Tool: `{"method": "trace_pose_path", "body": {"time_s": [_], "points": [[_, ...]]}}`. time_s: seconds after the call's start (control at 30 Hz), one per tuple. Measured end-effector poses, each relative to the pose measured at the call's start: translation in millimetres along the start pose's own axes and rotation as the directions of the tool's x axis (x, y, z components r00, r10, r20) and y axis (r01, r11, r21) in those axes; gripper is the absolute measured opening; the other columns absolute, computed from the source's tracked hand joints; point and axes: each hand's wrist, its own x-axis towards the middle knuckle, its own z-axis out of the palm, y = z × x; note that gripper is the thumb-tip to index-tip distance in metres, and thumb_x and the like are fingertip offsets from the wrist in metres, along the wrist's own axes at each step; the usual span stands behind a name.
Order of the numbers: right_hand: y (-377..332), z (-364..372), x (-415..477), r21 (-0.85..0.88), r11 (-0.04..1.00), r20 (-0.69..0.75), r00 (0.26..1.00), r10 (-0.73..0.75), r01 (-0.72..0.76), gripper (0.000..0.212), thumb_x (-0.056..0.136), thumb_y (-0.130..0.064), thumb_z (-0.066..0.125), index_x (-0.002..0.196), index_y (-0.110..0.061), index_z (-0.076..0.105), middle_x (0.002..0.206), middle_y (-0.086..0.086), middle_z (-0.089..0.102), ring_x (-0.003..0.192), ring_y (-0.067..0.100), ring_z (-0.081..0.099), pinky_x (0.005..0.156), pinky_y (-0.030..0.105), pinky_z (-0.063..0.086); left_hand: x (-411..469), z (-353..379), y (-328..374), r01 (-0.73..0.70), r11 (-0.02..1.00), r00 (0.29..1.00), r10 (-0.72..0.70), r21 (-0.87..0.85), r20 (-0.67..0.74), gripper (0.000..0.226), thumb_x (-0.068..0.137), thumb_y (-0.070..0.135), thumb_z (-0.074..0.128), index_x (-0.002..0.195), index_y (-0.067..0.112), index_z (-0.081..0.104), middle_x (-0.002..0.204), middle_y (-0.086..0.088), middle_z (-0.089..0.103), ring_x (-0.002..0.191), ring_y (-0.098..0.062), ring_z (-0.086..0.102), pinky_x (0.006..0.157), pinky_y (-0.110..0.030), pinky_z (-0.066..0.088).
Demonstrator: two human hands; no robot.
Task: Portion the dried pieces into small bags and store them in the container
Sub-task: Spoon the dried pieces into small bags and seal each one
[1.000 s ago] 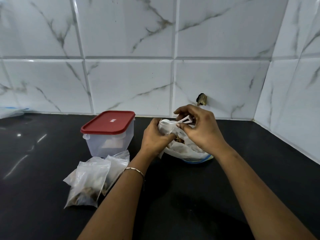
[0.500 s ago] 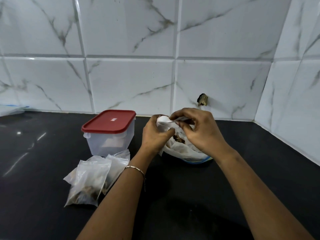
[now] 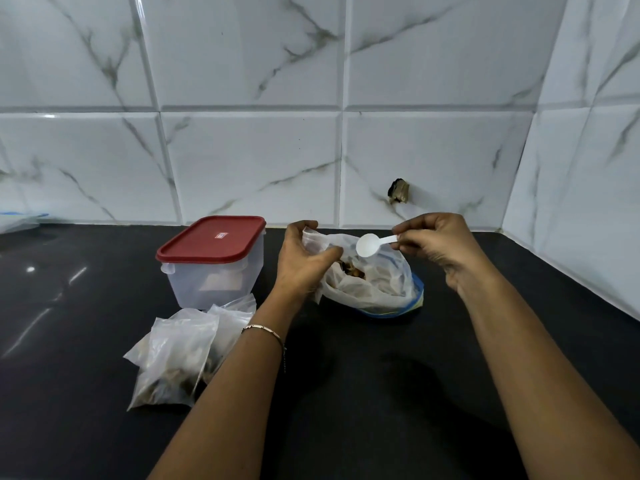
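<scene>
So there's a person standing at a black countertop (image 3: 346,393) that runs into a tiled corner. Their left hand (image 3: 303,263) has its thumb and fingers curled around the rim of a big plastic bag (image 3: 377,282), pinching that side up so the mouth stays open. Inside you can see brown dried pieces (image 3: 353,270) down in the bottom. The bag sits toward the back edge of the countertop, roughly in the middle, on something blue (image 3: 417,299) that peeks out underneath it; can't tell what that is.

The right hand (image 3: 440,245) pinches the handle end of a little white plastic spoon (image 3: 372,243) between thumb and fingertips, other fingers loosely curled. The spoon bowl hangs just over the bag's mouth and looks empty to me.

Just left of the left hand is a clear container (image 3: 213,275) with a red lid (image 3: 211,240) snapped on, close to the back edge. Right in front of it, nearer the person, a couple of small bags (image 3: 180,355) lie overlapping, touching or nearly touching the container's base, with dark stuff at their bottoms. The left forearm crosses over their right side. There's a thin bracelet (image 3: 263,330) on the left wrist.
</scene>
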Motion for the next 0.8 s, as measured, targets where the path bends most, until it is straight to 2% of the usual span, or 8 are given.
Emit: {"method": "trace_pose_path", "body": {"time_s": [0.17,0.3,0.4,0.5,0.57,0.6,0.7,0.8], "points": [[1.3,-14.8,1.9,0.040,0.996,0.054,0.995,0.080,-0.082,0.014,0.079,0.012,0.066,0.079,-0.002,0.070,0.081,0.014,0.069,0.074,0.018,0.069,0.069,0.019,0.059,-0.9,-0.9,3.5,0.005,1.000,1.000,-0.005,-0.013,-0.010,0.054,0.067,0.023,0.080,0.111,0.035,0.051,0.108,0.012,0.049,0.114,-0.025,0.055,0.095,-0.048,0.052],[4.8,-29.2,-6.4,0.084,0.989,0.094,0.989,0.112,-0.120,0.014,0.075,0.013,0.070,0.079,0.000,0.067,0.070,0.008,0.070,0.069,0.014,0.069,0.064,0.017,0.057,-7.6,3.0,7.7,0.048,0.999,0.999,-0.048,0.022,0.002,0.058,0.072,0.019,0.081,0.118,0.027,0.046,0.114,0.001,0.051,0.111,-0.022,0.056,0.094,-0.040,0.052],[16.4,-37.3,-15.7,0.087,0.975,0.172,0.967,0.187,-0.204,0.012,0.075,0.009,0.071,0.077,-0.003,0.068,0.067,0.005,0.071,0.067,0.013,0.068,0.064,0.018,0.057,-15.2,3.7,14.6,0.103,0.994,0.985,-0.108,0.045,0.135,0.066,0.071,0.023,0.084,0.122,0.010,0.046,0.115,-0.009,0.059,0.088,-0.011,0.065,0.064,-0.021,0.055],[28.8,-47.9,-28.2,-0.101,0.961,0.213,0.938,0.273,-0.257,0.013,0.072,-0.002,0.079,0.075,-0.011,0.070,0.069,0.000,0.070,0.065,0.007,0.064,0.060,0.016,0.052,-28.6,8.5,26.0,0.128,0.992,0.950,-0.128,0.020,0.285,0.059,0.080,0.030,0.078,0.114,-0.009,0.051,0.088,-0.017,0.068,0.039,-0.004,0.057,0.034,-0.014,0.039],[33.1,-53.4,-38.1,-0.199,0.949,0.206,0.937,0.283,-0.243,0.014,0.070,-0.005,0.081,0.074,-0.013,0.071,0.067,-0.002,0.067,0.065,0.005,0.058,0.054,0.013,0.045,-40.5,11.0,36.0,0.139,0.990,0.934,-0.139,0.023,0.329,0.057,0.088,0.049,0.061,0.102,-0.006,0.056,0.054,-0.003,0.064,0.030,-0.006,0.049,0.033,-0.014,0.034],[35.0,-56.0,-42.9,-0.235,0.946,0.204,0.940,0.272,-0.223,0.014,0.069,-0.005,0.082,0.073,-0.014,0.072,0.066,-0.003,0.066,0.066,0.005,0.056,0.054,0.013,0.043,-47.1,12.3,41.5,0.176,0.984,0.918,-0.161,-0.008,0.364,0.064,0.091,0.059,0.047,0.099,-0.004,0.058,0.047,0.000,0.061,0.030,-0.007,0.049,0.034,-0.013,0.035],[40.7,-64.0,-54.9,-0.287,0.944,0.242,0.942,0.233,-0.160,0.016,0.067,-0.003,0.084,0.078,-0.009,0.074,0.072,0.000,0.070,0.072,0.006,0.061,0.067,0.014,0.049,-58.1,12.8,44.0,0.356,0.903,0.862,-0.219,-0.239,0.456,0.077,0.098,0.060,0.017,0.107,-0.003,0.060,0.068,-0.015,0.064,0.034,-0.013,0.054,0.036,-0.015,0.040],[47.7,-69.2,-65.0,-0.322,0.935,0.273,0.930,0.245,-0.152,0.017,0.066,-0.003,0.085,0.078,-0.008,0.075,0.079,0.010,0.072,0.075,0.013,0.063,0.075,0.022,0.052,-60.7,11.4,35.1,0.374,0.840,0.901,-0.229,-0.393,0.368,0.048,0.092,0.043,0.030,0.113,0.004,0.048,0.096,-0.031,0.054,0.053,-0.026,0.059,0.038,-0.019,0.042]]}}
